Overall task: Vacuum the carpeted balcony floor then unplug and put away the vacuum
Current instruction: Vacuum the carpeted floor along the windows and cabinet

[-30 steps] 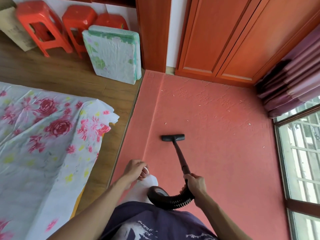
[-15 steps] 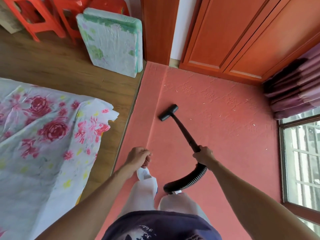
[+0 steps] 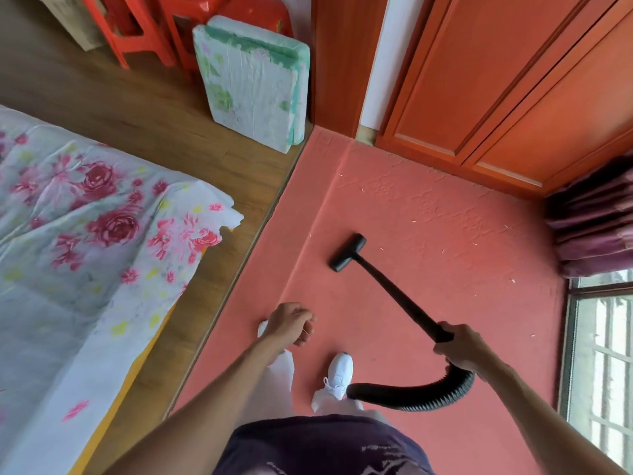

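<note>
Covering the whole balcony, the red carpet (image 3: 428, 234) spreads out ahead of both hands, pale specks scattered beyond the nozzle, so I'd say plenty is left to vacuum. The right hand (image 3: 460, 347) has its fingers (image 3: 445, 329) wrapped tight round the black wand (image 3: 397, 289) right where the ribbed hose (image 3: 411, 395) joins, probably for steering. Floor nozzle (image 3: 347, 252) sits flat, well forward-left of that grip. The left hand (image 3: 291, 323) is loosely curled, holding nothing.
</note>
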### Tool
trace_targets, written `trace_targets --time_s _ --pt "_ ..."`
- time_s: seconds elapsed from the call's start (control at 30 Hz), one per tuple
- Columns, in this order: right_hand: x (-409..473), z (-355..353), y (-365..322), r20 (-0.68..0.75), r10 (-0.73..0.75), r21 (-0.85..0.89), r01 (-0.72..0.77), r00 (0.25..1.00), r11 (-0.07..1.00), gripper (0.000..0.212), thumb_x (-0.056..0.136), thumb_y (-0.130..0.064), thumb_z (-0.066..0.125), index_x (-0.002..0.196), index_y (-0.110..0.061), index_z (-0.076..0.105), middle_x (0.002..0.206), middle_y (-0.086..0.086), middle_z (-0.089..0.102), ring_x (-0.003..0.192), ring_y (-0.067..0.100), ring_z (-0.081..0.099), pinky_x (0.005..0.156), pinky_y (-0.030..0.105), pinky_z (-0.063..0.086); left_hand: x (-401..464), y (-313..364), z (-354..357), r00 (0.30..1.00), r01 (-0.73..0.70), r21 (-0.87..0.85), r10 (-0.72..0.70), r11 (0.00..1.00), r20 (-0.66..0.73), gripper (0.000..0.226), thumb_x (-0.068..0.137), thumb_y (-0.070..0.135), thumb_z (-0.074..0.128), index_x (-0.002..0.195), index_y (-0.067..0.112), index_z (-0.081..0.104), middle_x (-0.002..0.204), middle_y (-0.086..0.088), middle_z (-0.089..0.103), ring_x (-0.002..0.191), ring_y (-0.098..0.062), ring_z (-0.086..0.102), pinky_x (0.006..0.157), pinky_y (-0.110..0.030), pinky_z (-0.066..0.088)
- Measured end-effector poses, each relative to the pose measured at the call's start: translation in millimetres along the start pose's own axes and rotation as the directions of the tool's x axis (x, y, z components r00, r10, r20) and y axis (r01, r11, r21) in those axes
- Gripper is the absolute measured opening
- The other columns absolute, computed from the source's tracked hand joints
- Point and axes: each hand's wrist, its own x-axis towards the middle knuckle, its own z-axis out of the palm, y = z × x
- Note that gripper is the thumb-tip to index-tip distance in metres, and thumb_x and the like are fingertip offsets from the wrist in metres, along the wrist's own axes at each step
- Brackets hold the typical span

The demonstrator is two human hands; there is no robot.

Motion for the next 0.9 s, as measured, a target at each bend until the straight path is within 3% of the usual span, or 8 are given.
trace_targets --time_s 0.1,0.2,0.3,0.37,0.47,0.67,0.9 --pt "-0.7 -13.2 16.8 0.023 -0.032 0.0 0.032 0.999 0.999 0.04 0.079 -0.005 0.065 0.117 -0.016 0.064 0.073 0.011 0.067 0.061 0.027 0.064 0.063 0.045 0.059 -6.0 -1.0 22.7 1.0 0.004 -0.03 -0.004 1.0 0.004 0.017 0.086 0.006 0.05 0.08 0.002 0.065 0.063 -0.012 0.062 0.047 -0.02 0.05 0.043 -0.023 0.04" --pt "15.0 -24.4 -0.6 0.068 -0.088 -0.032 0.09 0.994 0.995 0.047 0.083 -0.003 0.064 0.128 -0.014 0.058 0.079 0.011 0.067 0.055 0.023 0.066 0.05 0.029 0.054 -14.2 2.1 33.7 0.999 -0.014 -0.039 0.013 0.999 -0.032 0.017 0.087 0.006 0.05 0.081 0.001 0.066 0.063 -0.012 0.061 0.048 -0.021 0.05 0.043 -0.022 0.04" --pt "36.5 -28.0 -31.0 0.119 -0.154 -0.104 0.167 0.981 0.981 0.048 0.083 -0.008 0.065 0.13 -0.013 0.057 0.09 0.012 0.068 0.07 0.026 0.069 0.055 0.029 0.054 -21.6 6.3 36.0 0.996 -0.032 -0.039 0.029 0.999 -0.085 0.018 0.087 0.004 0.049 0.083 -0.001 0.066 0.065 -0.014 0.06 0.048 -0.021 0.05 0.043 -0.021 0.04" --pt "48.9 -24.3 -52.5 0.144 -0.181 -0.153 0.203 0.973 0.967 0.046 0.082 -0.012 0.064 0.128 -0.013 0.059 0.092 0.01 0.066 0.08 0.026 0.065 0.054 0.025 0.047 -26.5 9.6 35.5 0.991 -0.043 -0.033 0.039 0.999 -0.127 0.017 0.087 0.005 0.051 0.084 -0.002 0.067 0.066 -0.015 0.061 0.049 -0.022 0.051 0.043 -0.021 0.042" --pt "59.6 -21.6 -79.2 0.152 -0.203 -0.231 0.235 0.967 0.944 0.043 0.082 -0.014 0.062 0.125 -0.01 0.059 0.093 0.007 0.061 0.083 0.023 0.059 0.053 0.024 0.041 -30.4 12.1 32.8 0.98 -0.06 -0.046 0.05 0.997 -0.192 0.017 0.087 0.004 0.052 0.086 -0.004 0.067 0.067 -0.016 0.062 0.05 -0.022 0.053 0.046 -0.023 0.043" --pt "63.6 -29.3 -44.3 0.126 -0.144 -0.308 0.177 0.981 0.935 0.046 0.086 -0.013 0.059 0.132 -0.014 0.054 0.083 0.002 0.057 0.073 0.016 0.055 0.051 0.021 0.039 -31.8 16.3 43.5 0.984 -0.036 0.002 0.036 0.999 -0.173 0.018 0.088 0.006 0.053 0.087 -0.004 0.068 0.069 -0.014 0.063 0.053 -0.022 0.053 0.049 -0.025 0.044" --pt "62.8 -51.1 -4.1 0.078 -0.065 -0.334 0.088 0.995 0.938 0.045 0.084 -0.012 0.061 0.129 -0.014 0.057 0.081 0.0 0.057 0.078 0.017 0.06 0.054 0.021 0.043 -26.3 27.3 51.4 0.99 -0.023 0.058 0.031 0.998 -0.137 0.019 0.088 0.007 0.051 0.088 -0.003 0.067 0.068 -0.013 0.062 0.054 -0.021 0.053 0.048 -0.025 0.044"
